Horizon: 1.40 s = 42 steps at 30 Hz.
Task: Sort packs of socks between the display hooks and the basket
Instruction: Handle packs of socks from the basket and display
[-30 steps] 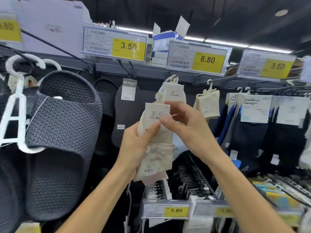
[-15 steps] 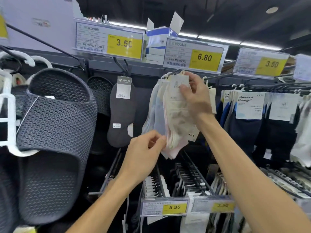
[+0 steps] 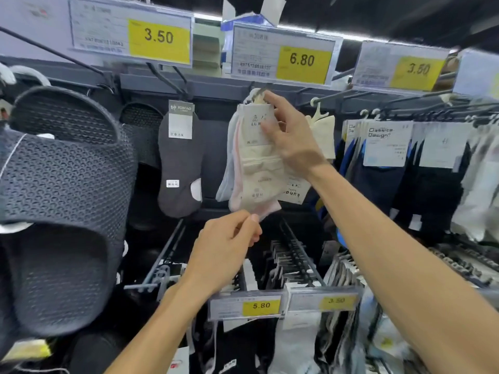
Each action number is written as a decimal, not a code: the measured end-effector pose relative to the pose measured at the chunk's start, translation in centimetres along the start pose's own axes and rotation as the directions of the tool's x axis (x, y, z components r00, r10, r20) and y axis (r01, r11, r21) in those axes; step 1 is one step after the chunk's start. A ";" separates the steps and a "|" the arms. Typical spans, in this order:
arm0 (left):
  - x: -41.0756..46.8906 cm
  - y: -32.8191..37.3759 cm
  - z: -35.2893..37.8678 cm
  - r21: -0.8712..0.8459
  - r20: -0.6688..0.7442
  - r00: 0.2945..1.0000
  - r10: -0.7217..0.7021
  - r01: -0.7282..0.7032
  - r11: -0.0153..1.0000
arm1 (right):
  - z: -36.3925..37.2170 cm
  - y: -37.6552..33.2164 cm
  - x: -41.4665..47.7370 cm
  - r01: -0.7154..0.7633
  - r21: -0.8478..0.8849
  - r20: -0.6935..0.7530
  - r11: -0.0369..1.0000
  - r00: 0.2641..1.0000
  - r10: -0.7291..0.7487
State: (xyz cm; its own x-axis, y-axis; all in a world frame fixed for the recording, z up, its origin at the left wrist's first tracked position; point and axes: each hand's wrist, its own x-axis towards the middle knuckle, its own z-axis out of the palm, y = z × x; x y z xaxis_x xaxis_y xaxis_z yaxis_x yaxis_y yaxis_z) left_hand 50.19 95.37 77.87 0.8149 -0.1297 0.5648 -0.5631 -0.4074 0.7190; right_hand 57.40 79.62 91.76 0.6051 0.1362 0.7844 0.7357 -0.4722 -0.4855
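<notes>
A bunch of cream, pink and pale blue sock packs [image 3: 256,171] hangs from a hook [image 3: 258,87] under the 6.80 price tag [image 3: 302,60], at the far middle of the rack. The front pack is cream with a white card label. The right hand [image 3: 291,139] pinches the label at the top, thumb in front. The left hand [image 3: 224,247], fingers curled, pinches the bunch's lower tip. A dark grey sock [image 3: 181,171] hangs just left.

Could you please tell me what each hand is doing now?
Left hand: pinches the cream sock pack at its bottom.
Right hand: grips its top.
</notes>
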 end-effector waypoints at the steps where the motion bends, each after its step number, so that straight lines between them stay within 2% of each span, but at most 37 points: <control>1: -0.1 0.4 0.1 0.003 -0.013 1.000 -0.001 0.001 1.000 | -0.2 -0.2 -0.3 -0.023 -0.016 0.015 1.000 1.000 0.023; 3: -0.5 1.7 0.8 0.036 -0.063 0.998 0.031 -0.028 0.999 | -0.8 -0.8 -1.7 -0.090 -0.046 0.019 0.995 0.996 0.091; 5: -1.2 3.5 2.0 0.049 -0.172 0.976 0.129 -0.123 0.991 | -2.0 -1.4 -4.7 -0.121 -0.096 -0.031 0.988 0.992 0.118; 7: -2.3 5.7 4.2 0.028 -0.275 0.924 0.267 -0.270 0.963 | -4.2 -2.1 -9.9 -0.068 -0.117 -0.085 0.991 0.995 0.058; 9: -4.1 8.1 7.5 0.000 -0.293 0.878 0.378 -0.396 0.918 | -7.1 -2.6 -16.6 -0.008 -0.090 -0.108 0.996 0.994 -0.001; 11: -6.6 10.2 12.3 -0.044 -0.206 0.869 0.449 -0.467 0.883 | -10.4 -2.1 -24.0 -0.038 -0.047 -0.128 0.998 0.991 0.032; 13: -10.2 11.1 18.4 -0.097 -0.010 0.897 0.441 -0.440 0.893 | -13.7 -0.6 -32.6 -0.210 -0.003 -0.157 0.978 0.966 0.207; 14: -12.4 11.1 21.8 -0.103 0.118 0.910 0.397 -0.386 0.917 | -15.3 0.8 -37.4 -0.347 0.006 -0.155 0.938 0.926 0.344; 15: -14.9 10.7 25.4 -0.091 0.264 0.907 0.327 -0.314 0.945 | -16.8 2.1 -42.7 -0.505 -0.004 -0.141 0.863 0.855 0.499; 16: -17.6 9.8 29.1 -0.054 0.425 0.872 0.241 -0.242 0.969 | -18.2 3.4 -48.5 -0.660 -0.019 -0.122 0.751 0.747 0.653; 17: -20.7 8.7 32.8 -0.001 0.583 0.798 0.153 -0.188 0.982 | -19.6 4.5 -54.6 -0.801 -0.014 -0.110 0.599 0.597 0.795; 19: -27.8 6.0 39.5 0.120 0.822 0.568 -0.031 -0.120 0.986 | -22.5 5.0 -66.6 -0.965 0.065 -0.072 0.254 0.249 0.966; 21: -35.3 3.7 44.6 0.234 0.923 0.319 -0.213 -0.027 0.972 | -25.0 3.6 -77.2 -0.998 -0.050 -0.044 -0.039 -0.037 0.998; 22: -38.8 2.7 46.3 0.298 0.936 0.193 -0.294 0.010 0.955 | -26.0 2.3 -81.5 -0.985 -0.103 -0.041 -0.135 -0.132 0.990; 24: -44.8 1.2 48.7 0.409 0.912 -0.018 -0.409 0.045 0.911 | -27.9 -0.5 -88.1 -0.953 -0.131 -0.058 -0.275 -0.269 0.961; 26: -49.2 0.3 50.4 0.414 0.893 -0.150 -0.423 -0.091 0.906 | -29.3 -3.0 -92.5 -0.910 -0.082 -0.081 -0.407 -0.401 0.912; 27: -50.6 0.3 51.2 0.398 0.887 -0.188 -0.423 -0.156 0.904 | -29.9 -4.0 -94.3 -0.887 -0.036 -0.095 -0.461 -0.456 0.885; 28: -51.6 0.7 52.3 0.373 0.891 -0.190 -0.413 -0.215 0.903 | -30.4 -4.8 -95.8 -0.862 0.019 -0.112 -0.507 -0.505 0.856; 32: -52.5 4.8 58.3 0.294 0.913 -0.214 -0.347 -0.246 0.924 | -31.9 -5.6 -100.2 -0.760 0.182 -0.136 -0.623 -0.647 0.750; 33: -52.4 5.7 60.3 0.270 0.913 -0.241 -0.330 -0.251 0.930 | -32.5 -5.1 -101.0 -0.735 0.213 -0.122 -0.643 -0.673 0.729; 39: -52.3 9.1 74.5 0.215 0.874 -0.370 -0.314 -0.286 0.934 | -38.9 2.0 -104.3 -0.646 0.315 -0.087 -0.696 -0.749 0.656; 42: -51.6 10.4 82.1 0.184 0.859 -0.403 -0.317 -0.335 0.924 | -43.3 6.6 -105.2 -0.606 0.363 -0.101 -0.708 -0.781 0.617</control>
State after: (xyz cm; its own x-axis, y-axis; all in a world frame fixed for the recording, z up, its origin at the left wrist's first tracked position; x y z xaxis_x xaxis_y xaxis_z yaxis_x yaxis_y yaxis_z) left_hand 13.53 23.58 22.91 -0.0321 -0.5948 -0.8033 -0.7684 -0.4993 0.4004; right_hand -14.60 24.51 22.75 -0.0494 -0.4858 -0.8727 -0.7769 0.5678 -0.2721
